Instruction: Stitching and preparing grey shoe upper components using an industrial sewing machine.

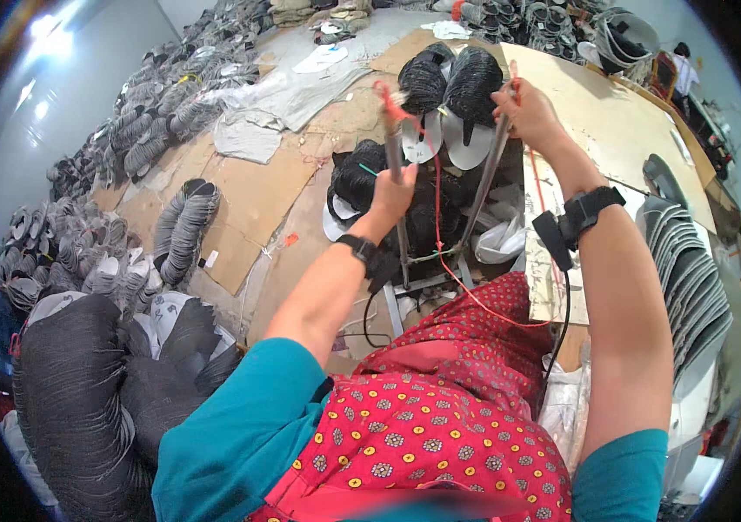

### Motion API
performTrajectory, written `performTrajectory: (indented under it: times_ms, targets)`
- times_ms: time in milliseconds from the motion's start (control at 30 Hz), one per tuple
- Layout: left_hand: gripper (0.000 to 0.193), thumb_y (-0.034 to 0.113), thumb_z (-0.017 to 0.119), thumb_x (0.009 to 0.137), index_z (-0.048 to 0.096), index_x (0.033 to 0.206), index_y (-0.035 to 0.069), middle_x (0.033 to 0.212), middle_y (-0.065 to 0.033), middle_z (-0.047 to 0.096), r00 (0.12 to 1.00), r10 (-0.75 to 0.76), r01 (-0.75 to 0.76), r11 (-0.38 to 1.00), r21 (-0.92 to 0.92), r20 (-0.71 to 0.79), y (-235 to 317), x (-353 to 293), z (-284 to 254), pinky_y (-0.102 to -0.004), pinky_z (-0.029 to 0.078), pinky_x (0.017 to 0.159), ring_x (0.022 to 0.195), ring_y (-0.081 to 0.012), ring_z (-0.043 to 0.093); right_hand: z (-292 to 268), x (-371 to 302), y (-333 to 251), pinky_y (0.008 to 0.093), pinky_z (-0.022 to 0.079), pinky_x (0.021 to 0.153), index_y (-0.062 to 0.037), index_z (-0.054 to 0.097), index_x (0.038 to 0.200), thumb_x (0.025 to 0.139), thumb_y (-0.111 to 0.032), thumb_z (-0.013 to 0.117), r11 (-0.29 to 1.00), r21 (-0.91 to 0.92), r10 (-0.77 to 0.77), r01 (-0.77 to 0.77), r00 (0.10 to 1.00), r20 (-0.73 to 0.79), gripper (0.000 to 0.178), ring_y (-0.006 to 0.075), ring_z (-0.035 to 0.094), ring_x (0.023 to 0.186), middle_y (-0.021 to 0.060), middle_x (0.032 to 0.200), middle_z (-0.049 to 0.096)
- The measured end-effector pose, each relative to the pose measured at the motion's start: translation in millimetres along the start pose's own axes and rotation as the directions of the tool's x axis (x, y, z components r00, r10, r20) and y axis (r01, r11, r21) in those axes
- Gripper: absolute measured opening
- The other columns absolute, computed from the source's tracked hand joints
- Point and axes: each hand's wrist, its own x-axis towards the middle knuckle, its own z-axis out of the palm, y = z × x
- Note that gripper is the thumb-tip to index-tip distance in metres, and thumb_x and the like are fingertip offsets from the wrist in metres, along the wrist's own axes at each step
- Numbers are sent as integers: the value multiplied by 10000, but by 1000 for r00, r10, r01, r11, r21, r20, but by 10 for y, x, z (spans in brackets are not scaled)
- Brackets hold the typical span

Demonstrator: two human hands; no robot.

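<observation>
A metal frame with two upright posts stands in front of my lap. My left hand is closed round the left post, below a red wrapping at its tip. My right hand is closed at the top of the right post, with red cord at its fingers; its exact grip is partly hidden. The cord hangs between the posts, loops over my lap and rises toward my right hand. Beyond the posts lie two bundles of dark curved pieces with white pieces under them. Another dark bundle is beside my left hand.
Large dark stacks stand at my left, with grey bundles heaped along the wall. A pale board and a grey layered stack are at my right. Cardboard covers the floor. Another person is far right.
</observation>
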Motion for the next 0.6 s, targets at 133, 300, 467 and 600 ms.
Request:
performTrajectory:
  times_ms: [133, 300, 467, 600]
  targets:
    - [453, 284, 597, 958, 510, 573, 62, 470, 4, 457, 994, -104, 105, 993, -48, 23, -42, -56, -293, -304, 345, 393, 390, -109, 448, 139, -111, -137, 329, 488, 631, -31, 553, 948, 932, -226, 620, 996, -82, -27, 27, 1000, 1, 207, 182, 622, 702, 90, 793, 649]
    - [443, 302, 563, 979, 509, 595, 87, 475, 21, 462, 992, -129, 130, 990, -48, 9, -154, 292, -603, -288, 347, 378, 378, -94, 447, 503, -60, -318, 320, 493, 640, -18, 571, 948, 921, -192, 630, 992, -57, -112, 109, 992, -52, 187, 161, 606, 695, 97, 798, 663]
    - [347, 242, 501, 990, 562, 718, 34, 578, -40, 513, 991, -26, 27, 1000, 4, -128, -924, 413, -717, -327, 389, 497, 520, -163, 507, 831, 1, -413, 374, 505, 687, 4, 589, 954, 897, -180, 655, 992, -52, -121, 117, 987, -104, 204, 283, 637, 755, 159, 820, 649]
    - [294, 275, 484, 996, 605, 916, 19, 802, -141, 610, 969, -247, 247, 969, -4, -1, -1505, 200, -949, -406, 450, 638, 734, -266, 578, 690, -201, -474, 437, 512, 693, -5, 564, 975, 849, -138, 648, 964, 2, -267, 268, 962, -49, 201, 398, 619, 804, 212, 846, 623]
